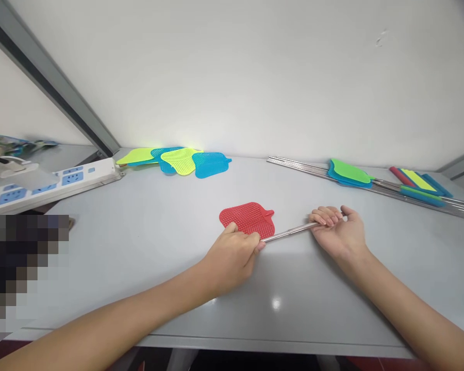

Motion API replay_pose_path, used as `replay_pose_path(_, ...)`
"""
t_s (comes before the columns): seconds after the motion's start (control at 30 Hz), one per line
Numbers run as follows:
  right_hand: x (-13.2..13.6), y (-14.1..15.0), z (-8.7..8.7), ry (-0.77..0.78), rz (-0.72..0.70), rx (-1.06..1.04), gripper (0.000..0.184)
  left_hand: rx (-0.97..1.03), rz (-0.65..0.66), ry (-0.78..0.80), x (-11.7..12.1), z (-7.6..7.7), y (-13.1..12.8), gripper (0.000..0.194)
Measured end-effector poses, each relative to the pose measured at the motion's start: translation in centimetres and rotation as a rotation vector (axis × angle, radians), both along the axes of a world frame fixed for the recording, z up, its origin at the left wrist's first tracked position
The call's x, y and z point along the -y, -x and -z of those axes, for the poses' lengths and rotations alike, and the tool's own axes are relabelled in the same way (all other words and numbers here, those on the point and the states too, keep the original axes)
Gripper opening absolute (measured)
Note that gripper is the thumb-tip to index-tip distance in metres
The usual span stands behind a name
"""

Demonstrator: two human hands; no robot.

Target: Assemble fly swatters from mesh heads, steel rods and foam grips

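Observation:
Both hands are on one thin metal telescopic rod [290, 233], held a little above the middle of the table. My left hand [234, 255] is closed round its left end. At the other end, my right hand [338, 232] has its palm turned up and its fingers curled over the rod. Just behind my left hand lies a red fly swatter head [247, 216], partly covered by that hand. Its short neck points right and is apart from the rod.
Yellow and blue swatter heads [212, 165] overlap along the wall at back left. At back right lie metal rods [294, 166], a green swatter head [350, 171] and coloured handles [419, 179]. A white power strip [69, 183] stands at the left on the grey table [139, 232].

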State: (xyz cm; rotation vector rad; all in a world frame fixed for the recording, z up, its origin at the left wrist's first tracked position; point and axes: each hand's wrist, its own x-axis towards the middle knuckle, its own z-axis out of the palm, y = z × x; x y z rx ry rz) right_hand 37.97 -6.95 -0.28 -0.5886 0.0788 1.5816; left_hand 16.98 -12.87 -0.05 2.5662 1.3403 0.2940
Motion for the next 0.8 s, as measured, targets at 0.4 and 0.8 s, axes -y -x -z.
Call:
replay_pose_path(0.4,-1.0,-1.0,0.3,-0.053,-0.194,-0.014,0.018,0.254,-0.033,0.081,0.0,-0.3,0.4,0.024)
replay_pose_path(0.8,-2.1,-1.8,0.1,-0.148,-0.527,0.420,0.013,0.683,-0.307,-0.031,-1.0,-2.7,2.1,0.011)
